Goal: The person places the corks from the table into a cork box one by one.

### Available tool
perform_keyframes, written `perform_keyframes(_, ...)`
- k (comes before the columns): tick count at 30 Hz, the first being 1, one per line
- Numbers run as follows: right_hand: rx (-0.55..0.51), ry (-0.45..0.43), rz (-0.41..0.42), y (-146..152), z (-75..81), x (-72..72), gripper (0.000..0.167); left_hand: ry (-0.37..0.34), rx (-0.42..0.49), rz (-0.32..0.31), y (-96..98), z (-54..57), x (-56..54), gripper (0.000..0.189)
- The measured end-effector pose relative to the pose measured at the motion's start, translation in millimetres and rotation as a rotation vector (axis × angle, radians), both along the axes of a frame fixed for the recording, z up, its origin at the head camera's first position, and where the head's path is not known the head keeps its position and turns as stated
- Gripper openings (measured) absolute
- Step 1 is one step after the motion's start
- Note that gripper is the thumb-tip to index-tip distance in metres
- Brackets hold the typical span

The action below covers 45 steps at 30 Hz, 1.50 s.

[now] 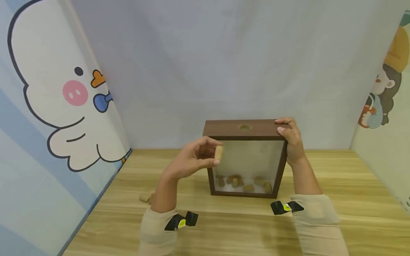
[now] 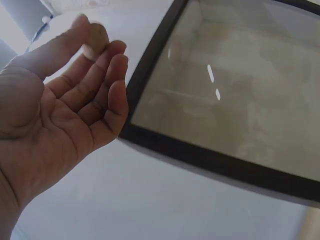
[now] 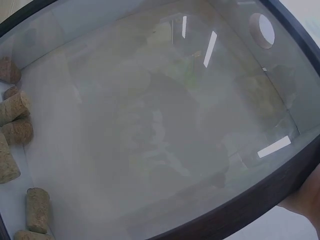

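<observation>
A cork (image 1: 219,152) is pinched between the thumb and fingers of my left hand (image 1: 189,158), in front of the upper left corner of a dark brown wooden box (image 1: 224,129). In the left wrist view the cork (image 2: 96,41) sits at the fingertips, apart from the frame. The box stands upright, with a clear front pane and a round hole (image 1: 245,127) in its top. My right hand (image 1: 292,140) grips the top right corner, thumb and fingers on the top board. Several corks (image 1: 248,187) lie on the box floor, seen closer as corks (image 3: 38,210) in the right wrist view.
A few loose corks (image 1: 145,197) lie on the wooden table (image 1: 237,227), partly hidden behind my left forearm. Behind the box hangs a pale grey curtain (image 1: 224,64). Printed cartoon panels (image 1: 48,71) stand at both sides.
</observation>
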State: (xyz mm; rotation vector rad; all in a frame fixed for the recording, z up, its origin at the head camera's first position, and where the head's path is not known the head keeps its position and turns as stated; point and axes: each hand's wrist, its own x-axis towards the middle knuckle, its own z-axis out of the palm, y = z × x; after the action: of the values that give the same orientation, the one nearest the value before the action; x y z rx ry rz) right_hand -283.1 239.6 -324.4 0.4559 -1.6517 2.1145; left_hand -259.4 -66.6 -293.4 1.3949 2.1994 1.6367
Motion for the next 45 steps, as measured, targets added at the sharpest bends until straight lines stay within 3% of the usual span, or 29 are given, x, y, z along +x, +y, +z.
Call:
perform_keyframes(3, 0.006, -0.001, -0.007, -0.4, -0.3, 0.4, 0.019, 0.010, 0.001, 0.016, 8.2, 13.7, -0.6, 0.042)
perform_keyframes(7, 0.002, 0.006, -0.013, -0.6, 0.2, 0.3, 0.019, -0.037, 0.029, 0.076, 19.3, 29.0, -3.3, 0.042)
perform_keyframes(14, 0.006, 0.002, -0.005, -1.2, -1.3, -1.3, 0.019, -0.140, 0.091, 0.222, 40.1, 40.8, -13.0, 0.029)
perform_keyframes(22, 0.016, 0.006, -0.015, 1.0, -3.9, -2.8, 0.019, -0.145, 0.061, 0.323, 77.0, 46.9, -37.0, 0.032)
perform_keyframes(29, 0.003, 0.006, 0.001, 2.0, -4.6, -3.8, 0.019, -0.171, 0.039, 0.467, 100.3, 44.5, -48.6, 0.026)
perform_keyframes(32, 0.002, 0.004, 0.006, 3.9, -4.6, -4.4, 0.018, -0.196, 0.030, 0.494, 104.8, 44.4, -50.2, 0.027)
perform_keyframes(38, 0.008, -0.001, 0.003, 7.4, -5.1, -5.9, 0.019, -0.223, -0.004, 0.487, 106.8, 46.5, -48.9, 0.031)
perform_keyframes(42, 0.013, -0.010, -0.002, 8.8, -6.5, -6.5, 0.019, -0.206, -0.020, 0.488, 103.6, 44.5, -45.4, 0.035)
perform_keyframes(45, 0.019, -0.009, -0.002, 8.9, -5.4, -6.0, 0.020, -0.144, -0.014, 0.497, 96.5, 41.3, -39.1, 0.035)
